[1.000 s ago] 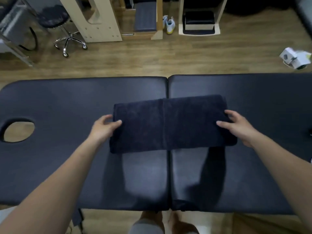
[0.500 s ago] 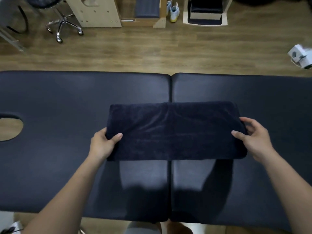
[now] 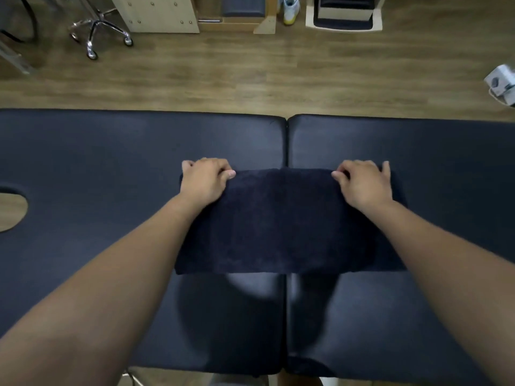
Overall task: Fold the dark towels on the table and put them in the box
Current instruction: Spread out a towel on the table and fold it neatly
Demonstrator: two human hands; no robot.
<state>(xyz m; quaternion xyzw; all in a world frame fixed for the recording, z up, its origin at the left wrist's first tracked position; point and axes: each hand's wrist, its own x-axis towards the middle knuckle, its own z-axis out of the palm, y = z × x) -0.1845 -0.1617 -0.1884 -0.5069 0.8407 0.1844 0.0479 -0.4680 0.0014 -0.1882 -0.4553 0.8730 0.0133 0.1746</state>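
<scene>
A dark navy towel (image 3: 281, 221), folded into a wide rectangle, lies across the middle seam of the black padded table (image 3: 111, 162). My left hand (image 3: 206, 181) is closed on the towel's far left corner. My right hand (image 3: 362, 182) is closed on its far right corner. Both forearms reach over the towel's ends and hide its side edges. No box for the towels is in view.
An oval face hole (image 3: 12, 208) opens at the table's left end. Beyond the table is wooden floor with a wheeled stool base (image 3: 97, 32), wooden furniture (image 3: 158, 12), a shoe (image 3: 291, 8) and a small white device (image 3: 501, 83) at the right.
Both hands have moved from the towel's near side corners to its far edge, carrying the near layer over. The towel now looks folded over once more.
</scene>
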